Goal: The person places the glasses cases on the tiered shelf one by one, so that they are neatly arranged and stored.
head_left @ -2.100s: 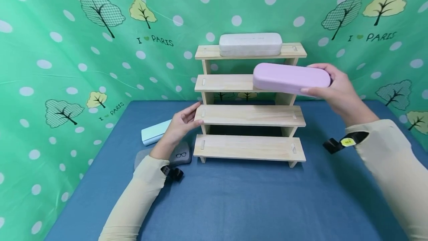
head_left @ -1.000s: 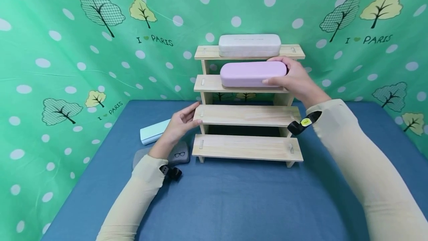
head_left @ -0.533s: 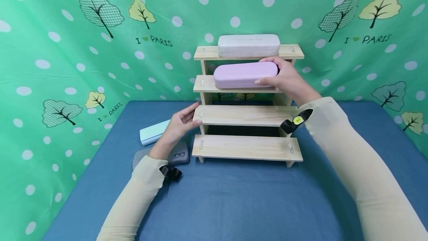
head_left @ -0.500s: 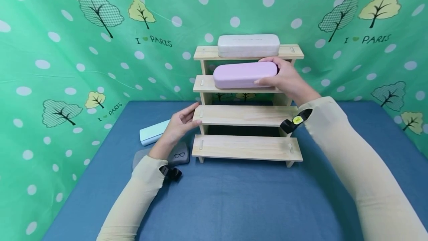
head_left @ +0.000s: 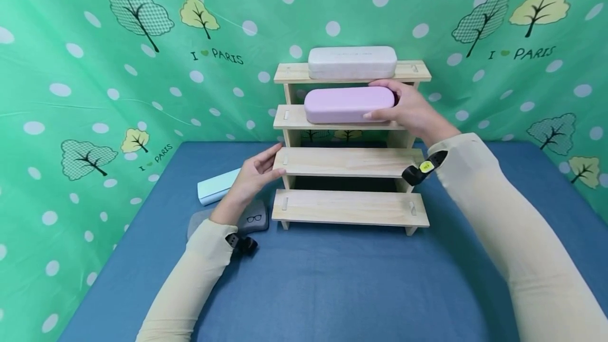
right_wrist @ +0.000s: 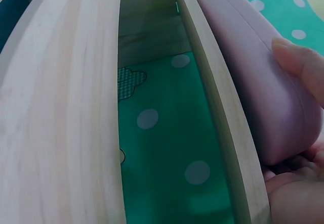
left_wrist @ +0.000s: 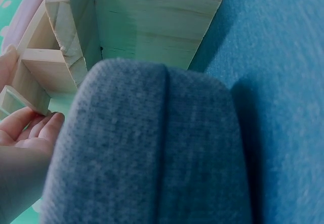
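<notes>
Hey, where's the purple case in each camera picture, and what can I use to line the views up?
Head: the purple case is a little above and right of centre, held by the right hand.
Left wrist: only a strip of it shows, near the top-left corner.
Right wrist: it slants down the right side, mostly in the upper half.
Shared landmark: the wooden stand, visible in all three.

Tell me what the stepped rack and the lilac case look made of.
Stepped rack: wood, pale and matte, seemingly unvarnished; grain streaks run along its boards.
Lilac case: smooth with a low sheen, evenly coloured, rounded edges; probably a hard shell, though plastic or leather-like covering stays open.
</notes>
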